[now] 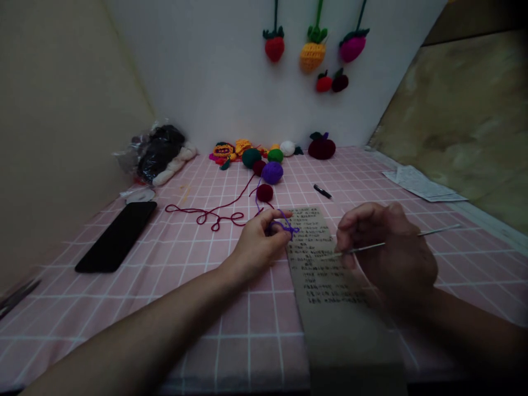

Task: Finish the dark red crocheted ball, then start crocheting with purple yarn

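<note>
My left hand [259, 242] pinches a loop of purple yarn [284, 224] just above the table. That strand runs back to a purple yarn ball [272, 172]. My right hand [385, 247] is closed around a thin metal crochet hook [437, 231], whose tip points left toward the yarn. Under both hands lies a brown sheet with handwritten lines [319, 258]. A dark red yarn ball [264, 192] sits behind the left hand, with its red strand [210, 213] trailing loose to the left.
A black phone [117, 235] lies at the left on the pink checked tablecloth [206, 308]. Crocheted fruits and yarn balls [251, 154] line the back wall, and more hang above [312, 49]. A black pen [322, 191], white papers [421, 184] and a dark plastic bag [159, 151] are around.
</note>
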Demonstrator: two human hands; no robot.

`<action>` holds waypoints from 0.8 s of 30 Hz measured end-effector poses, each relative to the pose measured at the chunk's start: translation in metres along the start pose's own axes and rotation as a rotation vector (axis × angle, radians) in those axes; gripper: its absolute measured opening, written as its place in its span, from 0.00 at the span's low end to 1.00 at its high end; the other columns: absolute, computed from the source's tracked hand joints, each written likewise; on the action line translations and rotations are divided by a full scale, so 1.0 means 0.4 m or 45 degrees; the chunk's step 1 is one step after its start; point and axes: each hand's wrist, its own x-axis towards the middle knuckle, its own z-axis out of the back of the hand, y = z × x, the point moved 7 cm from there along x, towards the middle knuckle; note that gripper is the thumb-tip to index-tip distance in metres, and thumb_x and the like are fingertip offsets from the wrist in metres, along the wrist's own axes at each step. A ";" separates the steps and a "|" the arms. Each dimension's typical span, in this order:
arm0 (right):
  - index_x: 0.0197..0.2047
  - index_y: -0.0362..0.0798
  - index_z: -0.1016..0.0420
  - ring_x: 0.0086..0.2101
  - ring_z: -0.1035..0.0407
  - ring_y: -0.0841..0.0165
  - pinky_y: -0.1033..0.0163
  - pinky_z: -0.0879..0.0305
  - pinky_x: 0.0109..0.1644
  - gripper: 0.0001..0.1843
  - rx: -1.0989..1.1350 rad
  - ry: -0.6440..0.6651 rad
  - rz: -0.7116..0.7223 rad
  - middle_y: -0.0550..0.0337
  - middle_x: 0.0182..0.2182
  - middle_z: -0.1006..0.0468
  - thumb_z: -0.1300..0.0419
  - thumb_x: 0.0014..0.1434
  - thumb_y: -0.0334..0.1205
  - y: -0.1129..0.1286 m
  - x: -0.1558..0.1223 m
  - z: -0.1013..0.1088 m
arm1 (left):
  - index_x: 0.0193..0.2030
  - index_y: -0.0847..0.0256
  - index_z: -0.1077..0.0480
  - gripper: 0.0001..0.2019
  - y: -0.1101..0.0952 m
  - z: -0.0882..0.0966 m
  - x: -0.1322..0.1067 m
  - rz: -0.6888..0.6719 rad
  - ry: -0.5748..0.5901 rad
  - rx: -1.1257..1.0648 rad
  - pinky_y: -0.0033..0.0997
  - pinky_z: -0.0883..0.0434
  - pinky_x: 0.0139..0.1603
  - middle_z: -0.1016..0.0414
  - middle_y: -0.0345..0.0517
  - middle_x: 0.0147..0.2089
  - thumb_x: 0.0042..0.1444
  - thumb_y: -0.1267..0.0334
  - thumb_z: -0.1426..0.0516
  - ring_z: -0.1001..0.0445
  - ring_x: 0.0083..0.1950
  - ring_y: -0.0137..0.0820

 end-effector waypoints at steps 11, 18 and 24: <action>0.38 0.49 0.24 0.31 0.23 0.64 0.55 0.26 0.37 0.18 -0.123 0.059 0.235 0.57 0.34 0.23 0.52 0.69 0.47 0.000 -0.009 -0.007 | 0.45 0.62 0.30 0.17 0.005 0.000 0.000 0.002 0.013 -0.061 0.28 0.38 0.36 0.34 0.36 0.29 0.46 0.70 0.38 0.34 0.30 0.24; 0.39 0.51 0.24 0.31 0.23 0.64 0.55 0.27 0.37 0.17 -0.135 0.078 0.251 0.58 0.33 0.24 0.52 0.70 0.46 0.004 -0.006 -0.009 | 0.45 0.62 0.30 0.17 0.007 0.001 -0.001 -0.002 0.004 -0.052 0.28 0.38 0.36 0.35 0.35 0.28 0.46 0.71 0.38 0.35 0.30 0.23; 0.41 0.50 0.25 0.32 0.24 0.64 0.54 0.29 0.40 0.17 -0.215 0.101 0.287 0.58 0.35 0.25 0.54 0.71 0.44 0.002 -0.011 -0.010 | 0.44 0.62 0.29 0.17 0.002 0.002 -0.004 -0.013 -0.009 -0.031 0.26 0.39 0.34 0.35 0.35 0.29 0.45 0.70 0.37 0.36 0.30 0.22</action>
